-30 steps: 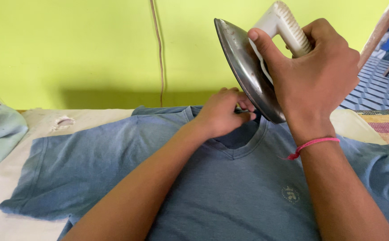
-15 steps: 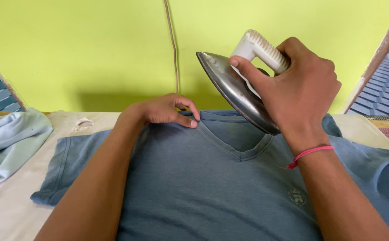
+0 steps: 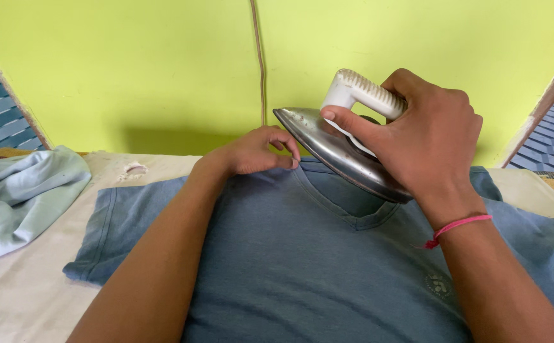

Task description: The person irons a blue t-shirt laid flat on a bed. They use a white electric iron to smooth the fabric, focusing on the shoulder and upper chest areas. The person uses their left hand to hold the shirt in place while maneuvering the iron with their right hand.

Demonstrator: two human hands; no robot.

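- While the right hand gripped the iron tilted above the collar,
- the left hand, fingers curled, pinched the shirt.

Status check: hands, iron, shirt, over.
Right hand gripping white-handled steel iron, tilted above the collar. Left hand pinching blue V-neck t-shirt at neckline. Pale green cloth lies off left, apart.
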